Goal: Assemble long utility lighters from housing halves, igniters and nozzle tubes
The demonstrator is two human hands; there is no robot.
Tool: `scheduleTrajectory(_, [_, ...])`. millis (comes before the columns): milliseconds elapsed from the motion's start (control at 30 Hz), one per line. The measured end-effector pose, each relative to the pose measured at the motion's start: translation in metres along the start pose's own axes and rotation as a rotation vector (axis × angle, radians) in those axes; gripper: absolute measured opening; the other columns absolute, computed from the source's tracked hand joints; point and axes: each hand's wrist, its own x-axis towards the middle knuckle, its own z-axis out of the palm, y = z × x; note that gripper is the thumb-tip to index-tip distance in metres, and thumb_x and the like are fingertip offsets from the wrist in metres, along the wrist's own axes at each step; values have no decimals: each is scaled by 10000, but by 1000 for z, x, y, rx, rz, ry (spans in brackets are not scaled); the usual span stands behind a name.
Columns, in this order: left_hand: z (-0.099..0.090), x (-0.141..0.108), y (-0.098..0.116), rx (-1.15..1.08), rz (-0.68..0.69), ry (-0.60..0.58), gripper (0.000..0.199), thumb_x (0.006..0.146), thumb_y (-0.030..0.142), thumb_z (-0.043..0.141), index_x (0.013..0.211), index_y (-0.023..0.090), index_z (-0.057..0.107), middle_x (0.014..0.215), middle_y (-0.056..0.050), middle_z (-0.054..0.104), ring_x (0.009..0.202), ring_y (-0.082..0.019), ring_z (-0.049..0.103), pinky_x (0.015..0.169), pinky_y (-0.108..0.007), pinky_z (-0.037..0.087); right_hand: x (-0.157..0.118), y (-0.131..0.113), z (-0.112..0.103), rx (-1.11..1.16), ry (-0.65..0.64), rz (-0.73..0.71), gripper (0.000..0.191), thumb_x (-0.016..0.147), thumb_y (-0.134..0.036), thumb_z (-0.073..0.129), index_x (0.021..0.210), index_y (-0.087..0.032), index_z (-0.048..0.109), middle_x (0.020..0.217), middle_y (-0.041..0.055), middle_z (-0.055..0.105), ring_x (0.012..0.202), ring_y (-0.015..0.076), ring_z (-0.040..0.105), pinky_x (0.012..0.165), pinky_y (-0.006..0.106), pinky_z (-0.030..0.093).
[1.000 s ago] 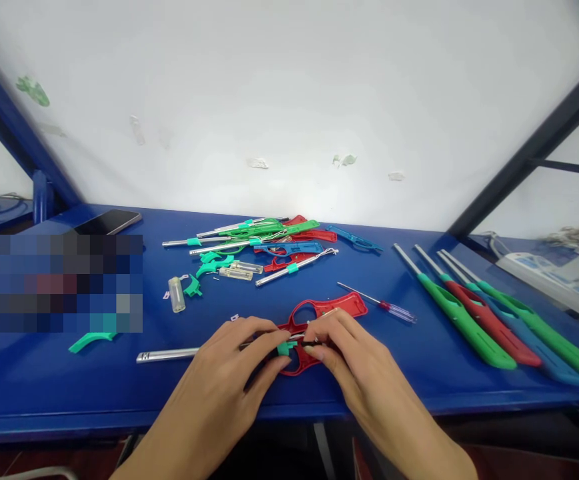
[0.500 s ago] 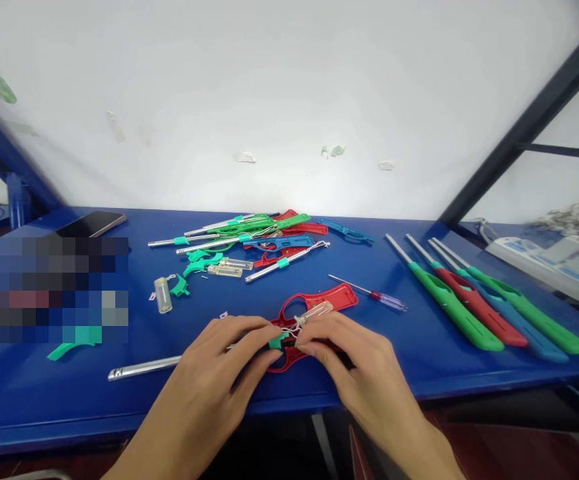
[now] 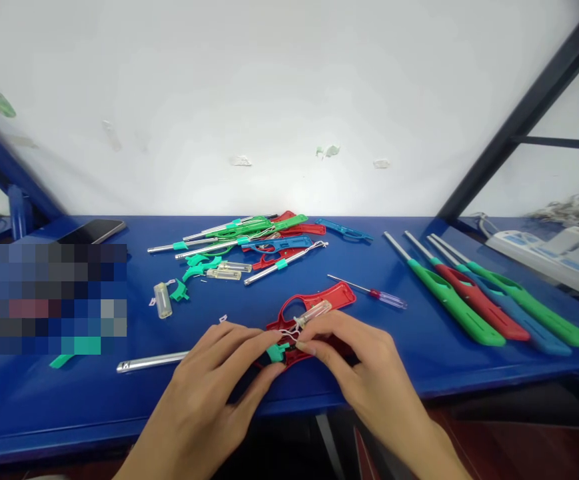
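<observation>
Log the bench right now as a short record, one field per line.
left hand: pinching teal piece
right hand: at white wires; grip partly hidden
beneath hands: red shell
beyond right hand: purple-handled screwdriver
far right: four long-nosed lighters, side by side
back left: phone, partly pixelated

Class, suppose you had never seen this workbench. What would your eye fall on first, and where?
The bare left hand and right hand, front and centre, meet over a bright red shell, the left at a small green piece. Next, on the right, four long tools lie side by side: green, red, blue, green. Beyond the hands, coloured parts lie heaped near the white wall.
</observation>
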Motion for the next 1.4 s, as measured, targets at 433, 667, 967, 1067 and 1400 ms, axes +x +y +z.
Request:
scheduleTrajectory(433, [1,1,0,-26,-67,-27,262,1083,270,677,1342,298,645,1192,10,767,1016,-149,751,1081,-305,581,2,-4,-2,62,32,34,156,1009,-144,719,942,-283,746,898,-83,801,774,100,715,793,177,575])
scheduleTrajectory(667, [2,0,-2,-4,-48,-27,232,1096,292,653,1328,295,646,1167,11,790,964,-166,774,1115,-374,583,-1,-3,-3,91,18,47,116,994,-176,758,943,-280,758,882,-66,794,742,114,714,771,193,591])
scheduleTrajectory(967, [-1,-1,-3,-40,14,-114,285,1116,247,614,1397,293,621,1199,-1,786,1014,-185,748,1050,-384,587,0,-3,-1,77,10,-6,143,982,-145,776,951,-285,766,908,-88,806,782,92,737,811,161,577])
scheduleTrajectory(1067, [-2,-1,-2,-35,6,-150,287,1127,231,588,1405,301,597,1233,2,771,1041,-188,731,1057,-392,563,1,-3,-1,80,-12,-8,146,983,-145,781,955,-288,765,912,-92,804,796,90,740,815,158,569])
scheduleTrajectory(1400, [-2,-2,-1,-98,-51,-177,103,1133,235,581,1218,293,574,1186,33,750,1035,-144,721,970,-270,557,2,-6,-5,208,-87,165,121,984,-182,784,910,-278,772,833,-98,776,732,82,704,745,157,548])
